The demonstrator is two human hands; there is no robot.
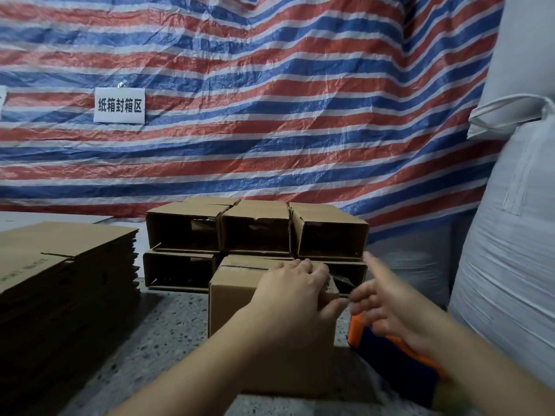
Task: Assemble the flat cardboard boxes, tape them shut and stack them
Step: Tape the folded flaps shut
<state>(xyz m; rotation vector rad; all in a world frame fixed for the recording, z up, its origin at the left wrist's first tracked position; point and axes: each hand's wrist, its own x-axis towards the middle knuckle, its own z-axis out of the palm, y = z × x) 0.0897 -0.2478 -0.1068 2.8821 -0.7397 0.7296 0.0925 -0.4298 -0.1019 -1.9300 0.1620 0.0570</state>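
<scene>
In front of the stack of assembled boxes (255,232) on the speckled floor (168,325), the box in hand (240,307) should stay pinned under the left hand (288,298), which grips its top edge, while the loose, empty right hand (387,307) fetches the orange tape dispenser (360,331) beneath it
</scene>
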